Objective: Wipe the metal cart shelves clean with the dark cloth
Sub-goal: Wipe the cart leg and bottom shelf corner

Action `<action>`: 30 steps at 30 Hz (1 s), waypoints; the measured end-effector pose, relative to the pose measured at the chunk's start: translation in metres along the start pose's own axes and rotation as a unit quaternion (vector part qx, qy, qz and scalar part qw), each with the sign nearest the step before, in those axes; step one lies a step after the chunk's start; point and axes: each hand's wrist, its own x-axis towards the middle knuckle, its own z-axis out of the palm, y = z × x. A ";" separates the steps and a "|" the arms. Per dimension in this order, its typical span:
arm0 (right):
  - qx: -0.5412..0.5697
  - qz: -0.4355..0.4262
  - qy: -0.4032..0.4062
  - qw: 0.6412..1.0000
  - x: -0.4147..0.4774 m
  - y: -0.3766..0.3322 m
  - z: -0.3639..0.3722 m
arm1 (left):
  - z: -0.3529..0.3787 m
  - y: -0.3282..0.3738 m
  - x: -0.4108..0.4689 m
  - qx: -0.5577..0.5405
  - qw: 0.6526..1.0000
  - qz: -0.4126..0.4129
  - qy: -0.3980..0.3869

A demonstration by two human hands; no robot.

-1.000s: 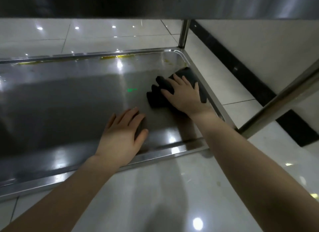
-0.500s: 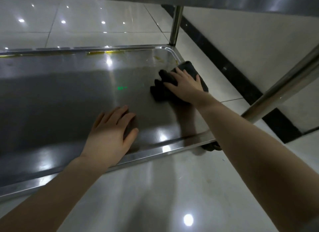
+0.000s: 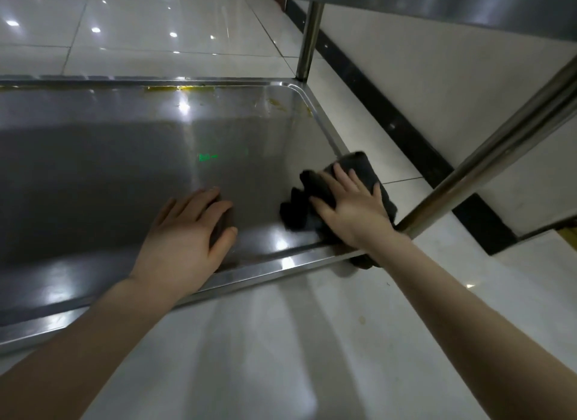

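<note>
step: i am wiping the lower shelf, and i judge the cloth is working its near right corner.
cloth: dark and bunched, it lies on the shelf at that corner. its far end laps over the right rim, just beside the foot of the post.
right hand: flat on top of the cloth, fingers straight and spread, pressing it down. i see no finger curled round it.
left hand: palm down on bare metal near the front rim, fingers straight, holding nothing. i read it as a brace.
done: the middle of the shelf looks smooth and unmarked, but glare and shadow hide much of it, so i cannot vouch for it.
left: yellow residue runs along the far rim, with more smears by the far right corner, both well apart from the cloth. i judge that edge not yet wiped.
top shelf: only its underside shows, so i cannot tell whether it is clean.
progress: partway at best, by my reading.
next: i would push the cloth up the right rim to the far corner, then along the far rim. dried residue may need firmer pressure.
risk: the overhanging end could slip off onto the floor.
</note>
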 end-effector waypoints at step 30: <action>-0.089 -0.231 0.054 0.967 -0.098 0.036 0.005 | -0.022 -0.028 -0.052 0.026 0.987 0.151 -0.048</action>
